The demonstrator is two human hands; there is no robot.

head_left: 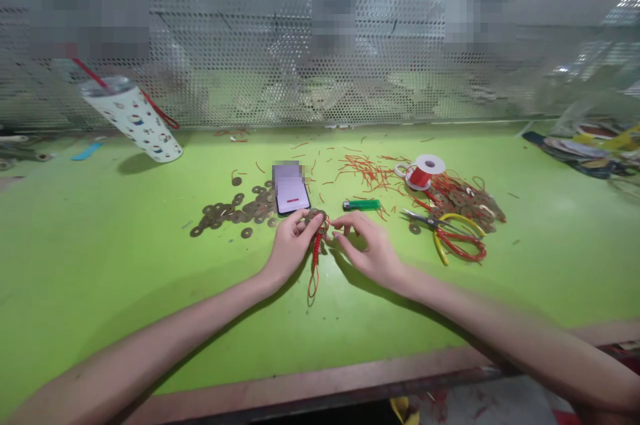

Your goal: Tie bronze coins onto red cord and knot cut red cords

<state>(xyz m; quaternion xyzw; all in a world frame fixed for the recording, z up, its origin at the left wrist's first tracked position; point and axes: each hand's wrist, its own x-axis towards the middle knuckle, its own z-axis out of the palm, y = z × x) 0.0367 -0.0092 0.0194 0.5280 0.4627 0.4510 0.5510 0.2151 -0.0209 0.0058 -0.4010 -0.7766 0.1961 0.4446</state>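
My left hand (pixel 295 238) is closed on a coin charm (pixel 317 217), a cluster of round brown coins with holes tied on red cord. From it a braided red cord (pixel 316 252) hangs down and ends in a loop over the table. Just to the right, my right hand (pixel 367 245) has its thumb and index finger bent toward the charm. A thin red strand runs near those fingertips; whether they pinch it is too small to tell. Behind the hands lie a phone (pixel 291 190) and a green lighter (pixel 362 205).
Loose coins (pixel 220 213) spread left of the phone. On the right are a red thread spool (pixel 425 170), corded coins (pixel 467 202) and yellow-handled scissors (pixel 457 238). Red thread scraps (pixel 365 172) litter the back. A patterned tumbler (pixel 135 118) stands at back left, before a perforated metal screen (pixel 225 45).
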